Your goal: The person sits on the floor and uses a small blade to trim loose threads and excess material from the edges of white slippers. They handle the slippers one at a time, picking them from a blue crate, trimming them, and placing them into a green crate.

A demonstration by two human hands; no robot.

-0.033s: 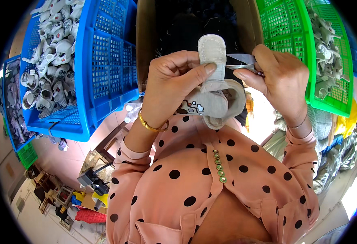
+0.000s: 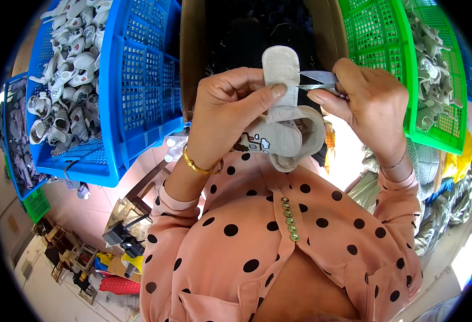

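Note:
My left hand (image 2: 228,107) pinches a small pale grey fabric shoe upper (image 2: 287,140) between thumb and fingers. Its rounded, stitched strap (image 2: 280,61) points up and away from me, while the curved body hangs below my thumb. A small embroidered picture shows on the side nearest my left palm. In my right hand (image 2: 373,99) is a small pair of metal scissors (image 2: 316,80). Their blades are parted and the tips touch or nearly touch the strap's right edge. Part of the scissors is hidden inside my fingers.
A blue plastic crate (image 2: 112,107) full of similar shoe uppers (image 2: 75,70) stands at left. At right, a green crate (image 2: 408,80) holds more pale pieces (image 2: 432,70). An open cardboard box (image 2: 327,27) with a dark inside lies beyond my hands. Wooden stools (image 2: 80,263) stand at lower left.

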